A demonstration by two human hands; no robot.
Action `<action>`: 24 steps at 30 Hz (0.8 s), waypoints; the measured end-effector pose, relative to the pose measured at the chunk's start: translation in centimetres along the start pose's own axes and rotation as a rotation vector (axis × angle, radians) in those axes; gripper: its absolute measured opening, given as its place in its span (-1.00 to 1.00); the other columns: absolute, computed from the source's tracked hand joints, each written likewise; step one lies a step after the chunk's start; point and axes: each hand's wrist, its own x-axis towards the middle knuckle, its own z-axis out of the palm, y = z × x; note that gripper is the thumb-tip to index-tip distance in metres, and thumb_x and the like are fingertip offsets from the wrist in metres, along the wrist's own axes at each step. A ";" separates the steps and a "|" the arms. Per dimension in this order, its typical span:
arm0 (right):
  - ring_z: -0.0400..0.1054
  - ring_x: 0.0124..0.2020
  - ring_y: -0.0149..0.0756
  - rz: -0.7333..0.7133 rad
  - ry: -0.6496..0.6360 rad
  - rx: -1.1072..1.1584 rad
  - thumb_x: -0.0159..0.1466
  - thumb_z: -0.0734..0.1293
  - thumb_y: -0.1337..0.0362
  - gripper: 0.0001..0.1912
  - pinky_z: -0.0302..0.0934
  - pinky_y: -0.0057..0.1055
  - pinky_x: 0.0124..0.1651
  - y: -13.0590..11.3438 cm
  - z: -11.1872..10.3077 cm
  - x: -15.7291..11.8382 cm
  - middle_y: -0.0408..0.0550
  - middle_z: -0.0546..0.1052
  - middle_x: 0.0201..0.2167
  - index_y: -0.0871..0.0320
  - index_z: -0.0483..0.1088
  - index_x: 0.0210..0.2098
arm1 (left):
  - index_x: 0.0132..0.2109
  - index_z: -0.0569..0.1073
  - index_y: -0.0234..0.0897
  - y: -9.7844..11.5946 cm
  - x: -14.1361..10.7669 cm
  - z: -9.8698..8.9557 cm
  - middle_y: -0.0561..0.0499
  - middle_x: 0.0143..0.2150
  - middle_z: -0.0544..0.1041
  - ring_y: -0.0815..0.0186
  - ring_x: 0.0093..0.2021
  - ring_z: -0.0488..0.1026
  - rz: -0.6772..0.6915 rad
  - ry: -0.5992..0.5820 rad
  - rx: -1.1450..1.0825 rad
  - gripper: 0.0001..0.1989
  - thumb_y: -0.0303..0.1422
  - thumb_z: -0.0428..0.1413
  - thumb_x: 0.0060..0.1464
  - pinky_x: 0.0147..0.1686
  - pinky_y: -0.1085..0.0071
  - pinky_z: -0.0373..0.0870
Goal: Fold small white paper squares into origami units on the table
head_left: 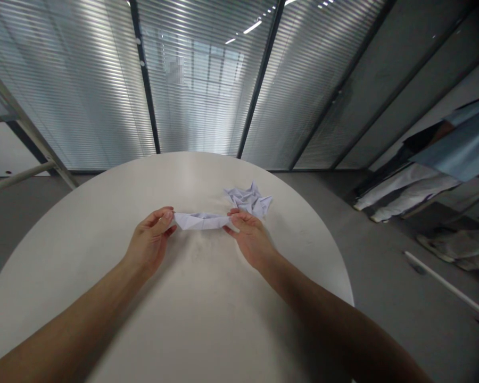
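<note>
Between my hands is a white folded paper boat (203,221), long and narrow, held just above the round table. My left hand (150,234) pinches its left tip between thumb and fingers. At the other tip, my right hand (250,234) grips the paper the same way. Just beyond my right hand lies a small pile of white folded paper pieces (249,199) with pointed corners sticking up; they overlap, and my right hand hides part of the near edge.
The white round table (175,319) fills the middle. Glass panels with blinds (199,106) stand behind it. People in light trousers (411,186) are at the right. A pale metal frame (35,127) stands at the left, and a white bar (447,284) is at lower right.
</note>
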 end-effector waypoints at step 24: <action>0.34 -0.24 -0.28 -0.874 0.190 -1.071 0.12 0.38 0.33 -0.92 0.21 -0.28 -0.11 -3.8 -1.7 0.1 -0.09 0.43 -0.35 0.11 0.43 -0.50 | -0.33 0.54 -0.22 0.3 0.0 -0.3 -0.02 -0.19 0.49 0.23 -0.13 0.36 0.097 0.034 0.270 -0.73 -0.15 0.28 -0.16 -0.25 0.37 0.29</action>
